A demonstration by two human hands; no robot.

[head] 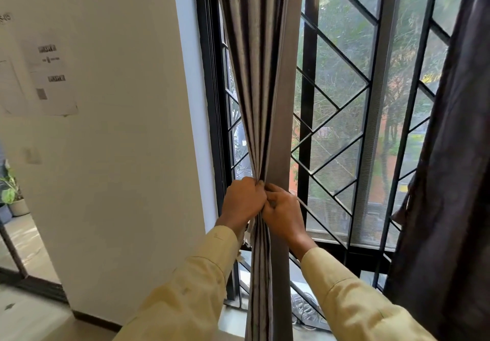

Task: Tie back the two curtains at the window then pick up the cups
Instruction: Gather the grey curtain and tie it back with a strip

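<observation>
My left hand (242, 200) and right hand (283, 212) are both clenched on the gathered left curtain (261, 97), knuckles touching. If either grip eases, I reckon the folds fan out (no tie visible). Right curtain (448, 171) hangs loose, well right of my fingers; cups unseen.

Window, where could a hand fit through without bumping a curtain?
The widest open stretch lies between the gathered grey curtain and the dark curtain at the right, though the window grille and mesh close it off behind. A narrow strip shows between the grey curtain and the wall. It is crowded where the left hand and right hand bunch the cloth.
</observation>
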